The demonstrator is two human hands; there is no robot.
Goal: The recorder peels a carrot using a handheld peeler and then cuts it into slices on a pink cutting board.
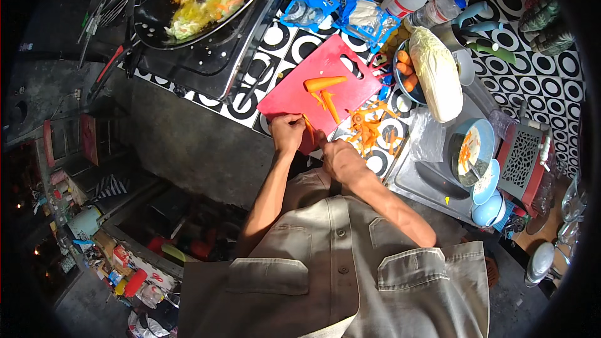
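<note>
A red cutting board [300, 87] lies slanted on the patterned tile counter before me. My left hand [287, 134] is at its near-left edge, fingertips pinching a narrow strip of carrot [308, 127]. Just right of it, my right hand [346, 162] is curled at the board's near corner, its index finger pointing towards the strip. Whatever it may grip is hidden by the fingers; no blade shows clearly. Further up the board rest a peeled carrot piece [325, 83] and several cut carrot sticks [330, 107]. Beside the board is a heap of carrot peelings [366, 126].
A frying pan [155, 40] with frying food stands on the gas stove [188, 72] at upper left. To the right, a napa cabbage [434, 75] lies over a bowl with carrots [406, 70]. Beyond are blue packets [368, 19], bottles, a sink [422, 183] and a blue bowl [486, 134].
</note>
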